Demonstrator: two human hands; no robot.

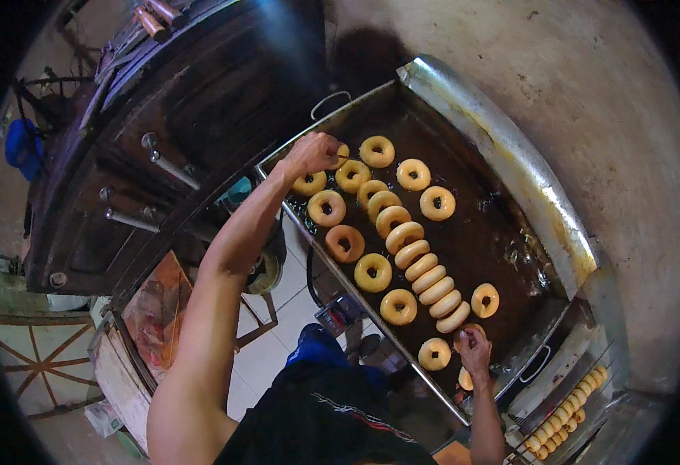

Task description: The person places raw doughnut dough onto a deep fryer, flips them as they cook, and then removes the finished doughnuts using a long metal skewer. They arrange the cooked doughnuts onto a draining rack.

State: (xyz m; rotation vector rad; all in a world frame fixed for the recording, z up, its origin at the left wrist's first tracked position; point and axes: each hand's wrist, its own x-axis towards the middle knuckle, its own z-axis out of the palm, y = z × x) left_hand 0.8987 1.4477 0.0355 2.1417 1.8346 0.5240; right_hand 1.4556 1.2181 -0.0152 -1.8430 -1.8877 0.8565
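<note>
A wide rectangular metal fryer (356, 285) of dark oil holds many ring doughnuts. My left hand (315, 152) is closed at its far left corner, with a short length of thin dark stick showing at the fingers, over a doughnut (340, 156) it partly covers. My right hand (472, 349) pinches a doughnut (462, 332), mostly hidden by the fingers, at the near end of a slanting row of overlapping doughnuts (423, 264). Whether a rod runs through this row cannot be told. Single doughnuts (373, 272) float on both sides, pale to golden.
A curved metal guard (508, 151) lines the fryer's far right side. At lower right, more doughnuts (566, 410) sit in rows on rods over a rack. A control box (340, 314) hangs at the near rim. Dark wooden furniture with metal handles (174, 168) stands left.
</note>
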